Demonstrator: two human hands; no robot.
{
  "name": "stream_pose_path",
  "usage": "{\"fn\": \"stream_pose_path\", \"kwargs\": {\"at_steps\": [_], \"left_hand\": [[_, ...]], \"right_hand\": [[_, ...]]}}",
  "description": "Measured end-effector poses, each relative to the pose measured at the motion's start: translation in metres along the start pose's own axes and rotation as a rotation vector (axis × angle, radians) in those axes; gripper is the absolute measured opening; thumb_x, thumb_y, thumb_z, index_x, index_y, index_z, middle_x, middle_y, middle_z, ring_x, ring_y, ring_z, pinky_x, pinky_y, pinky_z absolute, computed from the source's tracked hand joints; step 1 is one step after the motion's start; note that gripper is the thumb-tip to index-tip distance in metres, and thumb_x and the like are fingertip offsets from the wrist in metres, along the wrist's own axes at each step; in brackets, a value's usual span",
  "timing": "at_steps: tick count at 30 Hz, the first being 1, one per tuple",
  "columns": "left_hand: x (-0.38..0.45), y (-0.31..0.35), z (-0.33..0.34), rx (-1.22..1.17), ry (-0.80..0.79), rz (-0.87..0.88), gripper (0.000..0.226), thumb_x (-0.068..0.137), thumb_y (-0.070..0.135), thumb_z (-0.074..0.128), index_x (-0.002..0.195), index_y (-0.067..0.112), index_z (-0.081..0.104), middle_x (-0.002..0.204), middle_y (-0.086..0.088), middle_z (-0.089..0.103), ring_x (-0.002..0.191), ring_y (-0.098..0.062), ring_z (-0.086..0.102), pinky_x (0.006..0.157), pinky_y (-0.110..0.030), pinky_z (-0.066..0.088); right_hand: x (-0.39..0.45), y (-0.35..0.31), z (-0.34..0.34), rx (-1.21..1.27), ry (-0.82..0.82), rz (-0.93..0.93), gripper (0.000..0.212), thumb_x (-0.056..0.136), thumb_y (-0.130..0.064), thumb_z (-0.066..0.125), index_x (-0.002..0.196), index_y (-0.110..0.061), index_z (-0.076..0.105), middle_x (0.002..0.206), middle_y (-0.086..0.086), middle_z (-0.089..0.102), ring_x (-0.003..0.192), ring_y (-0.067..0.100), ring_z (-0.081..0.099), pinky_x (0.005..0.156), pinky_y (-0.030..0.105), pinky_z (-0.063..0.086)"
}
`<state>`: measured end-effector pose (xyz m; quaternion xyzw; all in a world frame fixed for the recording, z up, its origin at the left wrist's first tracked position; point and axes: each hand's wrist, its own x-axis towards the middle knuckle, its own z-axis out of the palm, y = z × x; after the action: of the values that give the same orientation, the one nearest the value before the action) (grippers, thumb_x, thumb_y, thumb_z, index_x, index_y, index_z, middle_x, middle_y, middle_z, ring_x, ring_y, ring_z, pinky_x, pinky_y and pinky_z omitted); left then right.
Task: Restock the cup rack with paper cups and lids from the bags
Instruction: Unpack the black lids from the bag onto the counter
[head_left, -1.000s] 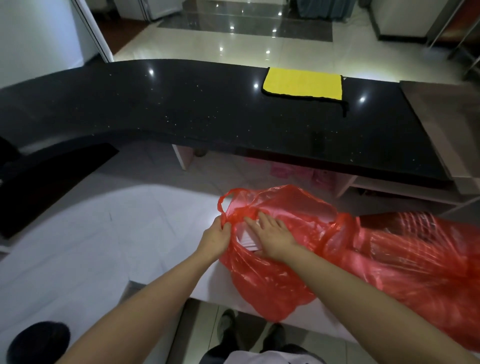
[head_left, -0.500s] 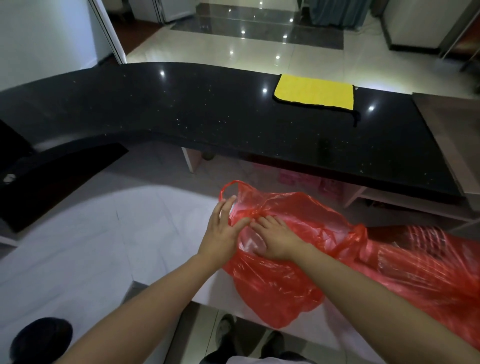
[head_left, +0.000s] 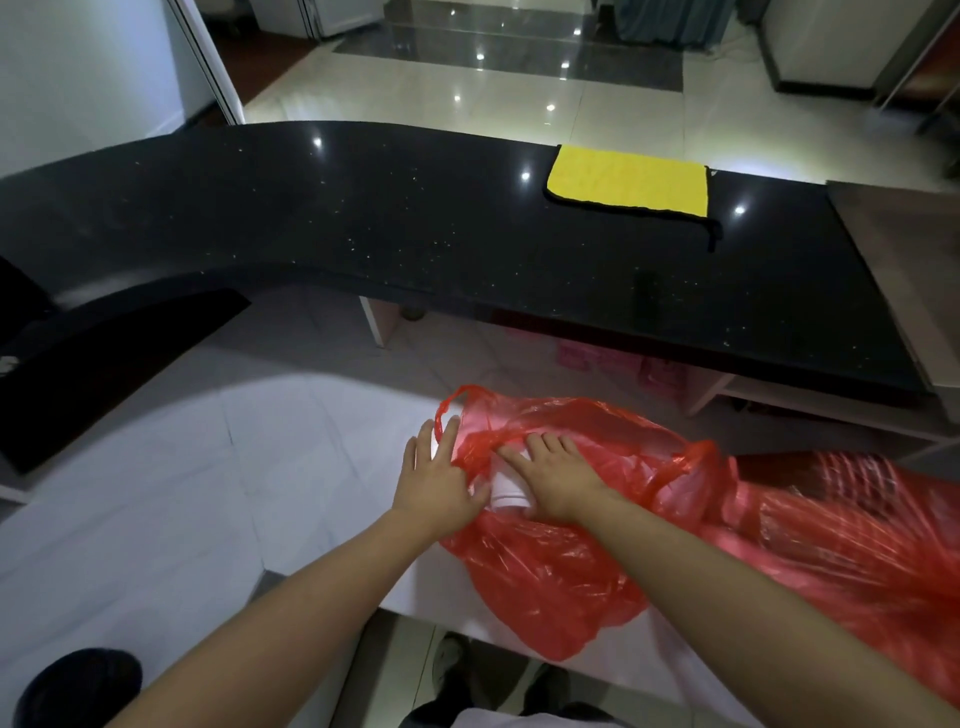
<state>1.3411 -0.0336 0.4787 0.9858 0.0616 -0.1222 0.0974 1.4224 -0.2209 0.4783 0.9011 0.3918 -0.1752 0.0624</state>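
A red plastic bag (head_left: 561, 577) lies on the white lower counter (head_left: 171, 488), its mouth facing left. White paper cups (head_left: 506, 488) show in the opening between my hands. My left hand (head_left: 436, 480) lies flat with spread, straight fingers at the bag's left edge, thumb against the cups. My right hand (head_left: 553, 475) rests on top of the cups inside the bag's mouth, fingers extended over them. A second red bag (head_left: 852, 519) with ribbed contents lies to the right. No cup rack is in view.
A raised black counter (head_left: 415, 228) curves behind the white one, with a yellow cloth (head_left: 628, 182) on it at the right. A dark round object (head_left: 78, 686) sits at the bottom left. Glossy tiled floor lies beyond.
My left hand let go of the bag's edge and opened flat, fingers spread. The bag's mouth has widened and white cups now show between my hands.
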Motion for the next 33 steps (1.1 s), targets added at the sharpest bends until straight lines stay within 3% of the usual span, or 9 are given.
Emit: {"fn": "stream_pose_path", "kwargs": {"at_steps": [4,8,12,17,20,23,25,29,33], "left_hand": [[0.002,0.003,0.011,-0.024,-0.161,-0.1,0.054,0.096,0.062,0.038,0.113,0.026,0.075,0.169,-0.005,-0.012,0.153,-0.039,-0.012,0.123,-0.056,0.0],[0.007,0.012,0.018,-0.081,-0.22,-0.178,0.048,0.092,0.058,0.05,0.112,0.021,0.074,0.169,-0.006,-0.01,0.152,-0.042,-0.009,0.123,-0.056,0.002],[0.011,0.025,0.021,-0.179,-0.204,-0.239,0.033,0.091,0.036,0.056,0.113,0.018,0.071,0.168,-0.007,-0.007,0.152,-0.041,-0.006,0.124,-0.053,0.002],[0.019,0.039,0.017,-0.101,-0.148,-0.186,0.041,0.091,0.048,0.056,0.116,0.019,0.07,0.168,-0.009,-0.001,0.152,-0.04,-0.004,0.123,-0.055,0.004],[0.023,0.043,0.022,0.021,-0.109,-0.131,0.033,0.092,0.039,0.059,0.117,0.02,0.069,0.168,-0.013,-0.006,0.153,-0.042,-0.006,0.123,-0.057,0.003],[0.023,0.041,0.034,0.074,-0.03,-0.014,0.032,0.093,0.026,0.058,0.124,0.02,0.065,0.168,-0.018,-0.006,0.152,-0.045,-0.008,0.124,-0.058,0.002],[0.02,0.039,0.041,0.086,0.081,0.136,0.033,0.088,0.021,0.063,0.121,0.018,0.066,0.167,-0.02,0.004,0.152,-0.045,-0.004,0.124,-0.057,0.008],[0.018,0.033,0.05,0.059,0.371,0.484,0.028,0.073,0.011,0.068,0.101,0.015,0.068,0.159,-0.022,0.035,0.143,-0.047,0.028,0.115,-0.059,0.034],[0.029,0.032,0.055,0.058,0.426,0.824,0.019,0.085,0.01,0.063,0.103,0.011,0.068,0.127,-0.013,0.062,0.115,-0.037,0.053,0.098,-0.049,0.051]], "right_hand": [[-0.011,0.003,-0.003,0.005,0.044,0.065,0.093,0.081,-0.071,0.059,0.155,-0.033,0.018,0.139,0.015,0.036,0.125,0.034,0.037,0.109,0.048,0.028],[-0.028,0.004,-0.013,0.018,0.075,0.165,0.089,0.085,-0.066,0.06,0.155,-0.034,0.017,0.139,0.016,0.034,0.121,0.035,0.038,0.103,0.047,0.032],[-0.044,0.006,-0.025,0.031,0.106,0.216,0.086,0.088,-0.072,0.05,0.156,-0.033,0.015,0.137,0.015,0.033,0.119,0.034,0.039,0.1,0.046,0.035],[-0.059,0.012,-0.037,0.071,0.134,0.274,0.088,0.087,-0.075,0.05,0.157,-0.033,0.015,0.134,0.013,0.033,0.117,0.032,0.039,0.099,0.045,0.037],[-0.066,0.017,-0.038,0.08,0.125,0.301,0.089,0.086,-0.076,0.049,0.157,-0.034,0.014,0.134,0.012,0.032,0.117,0.031,0.038,0.099,0.045,0.037],[-0.072,0.014,-0.03,0.085,0.107,0.319,0.09,0.086,-0.074,0.051,0.157,-0.034,0.014,0.133,0.011,0.033,0.115,0.03,0.038,0.099,0.044,0.037],[-0.075,0.012,-0.022,0.077,0.099,0.33,0.091,0.085,-0.071,0.055,0.157,-0.035,0.013,0.133,0.01,0.033,0.115,0.029,0.038,0.099,0.043,0.036],[-0.082,0.013,-0.012,0.089,0.094,0.357,0.092,0.084,-0.063,0.062,0.157,-0.035,0.014,0.134,0.01,0.033,0.118,0.031,0.039,0.101,0.043,0.037],[-0.09,0.019,-0.007,0.102,0.116,0.38,0.091,0.083,-0.063,0.064,0.157,-0.035,0.016,0.134,0.009,0.035,0.117,0.031,0.041,0.099,0.042,0.038]]}}
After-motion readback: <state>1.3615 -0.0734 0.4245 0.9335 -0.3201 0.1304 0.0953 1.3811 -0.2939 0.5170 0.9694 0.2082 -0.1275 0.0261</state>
